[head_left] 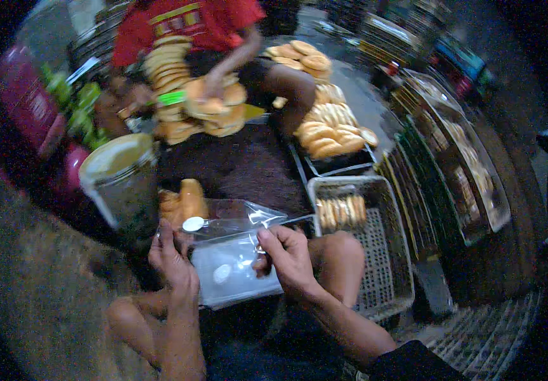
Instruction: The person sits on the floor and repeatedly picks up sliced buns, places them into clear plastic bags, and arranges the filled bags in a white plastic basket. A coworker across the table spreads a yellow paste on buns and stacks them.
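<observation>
A clear plastic bag (229, 223) with a white oval mark is stretched between my two hands. My left hand (175, 260) pinches its left side, and my right hand (288, 259) grips its right side between thumb and bent fingers. Beneath it, a stack of clear bags (232, 286) lies across my lap, with another white oval showing on it. Just beyond my left hand, golden bread rolls (191, 198) rest at the near edge of a dark brown surface (236, 162). The bag's far side partly overlaps these rolls, so I cannot tell whether it touches them.
Opposite me sits a person in a red shirt (191, 22), one hand on flat round breads (207, 105). At left stands a pale bucket (118, 181) beside a magenta chair (26, 95). A perforated crate (407, 279) holding breads is on my right, near loaves (331, 136) and upright trays (435, 190).
</observation>
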`<state>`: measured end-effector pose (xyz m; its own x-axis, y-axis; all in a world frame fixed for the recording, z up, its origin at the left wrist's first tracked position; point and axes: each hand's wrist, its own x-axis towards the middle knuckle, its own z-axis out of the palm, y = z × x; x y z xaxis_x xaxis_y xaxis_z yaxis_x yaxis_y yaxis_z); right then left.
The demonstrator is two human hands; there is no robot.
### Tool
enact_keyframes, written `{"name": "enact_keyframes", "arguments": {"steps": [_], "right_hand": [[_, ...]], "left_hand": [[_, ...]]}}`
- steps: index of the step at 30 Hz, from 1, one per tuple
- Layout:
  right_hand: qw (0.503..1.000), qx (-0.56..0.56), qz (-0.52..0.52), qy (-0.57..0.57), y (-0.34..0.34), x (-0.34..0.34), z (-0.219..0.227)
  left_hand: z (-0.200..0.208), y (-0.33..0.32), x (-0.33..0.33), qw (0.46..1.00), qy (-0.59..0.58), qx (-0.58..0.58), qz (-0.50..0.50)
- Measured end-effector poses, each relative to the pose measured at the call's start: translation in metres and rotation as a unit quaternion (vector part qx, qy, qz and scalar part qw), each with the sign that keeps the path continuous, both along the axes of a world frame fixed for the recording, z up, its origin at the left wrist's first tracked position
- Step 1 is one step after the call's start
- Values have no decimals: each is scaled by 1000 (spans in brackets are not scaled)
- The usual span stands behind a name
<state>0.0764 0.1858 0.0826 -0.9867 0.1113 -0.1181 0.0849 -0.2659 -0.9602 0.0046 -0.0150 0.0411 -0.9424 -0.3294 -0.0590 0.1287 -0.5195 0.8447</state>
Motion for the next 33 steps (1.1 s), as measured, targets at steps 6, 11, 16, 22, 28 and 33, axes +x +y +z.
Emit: {"name": "enact_keyframes", "arguments": {"steps": [6, 11, 16, 22, 28, 33], "right_hand": [[805, 584, -71, 77, -115, -109, -120], [798, 598, -76, 8, -116, -147, -137], [964, 261, -30, -30, 25, -92, -35], [991, 126, -46, 6, 103, -28, 46], [994, 90, -49, 23, 69, -24, 53], [858, 382, -149, 308, 61, -8, 59]], "left_hand": [[-67, -117, 6, 895, -140, 382, 182], [-96, -115, -18, 959, -175, 105, 195], [-64, -86, -64, 940, -146, -73, 300], [-16, -30, -55, 976, -30, -199, 87], [33, 75, 11, 987, 74, -9, -145], [40, 98, 9, 971, -1, 193, -142]]}}
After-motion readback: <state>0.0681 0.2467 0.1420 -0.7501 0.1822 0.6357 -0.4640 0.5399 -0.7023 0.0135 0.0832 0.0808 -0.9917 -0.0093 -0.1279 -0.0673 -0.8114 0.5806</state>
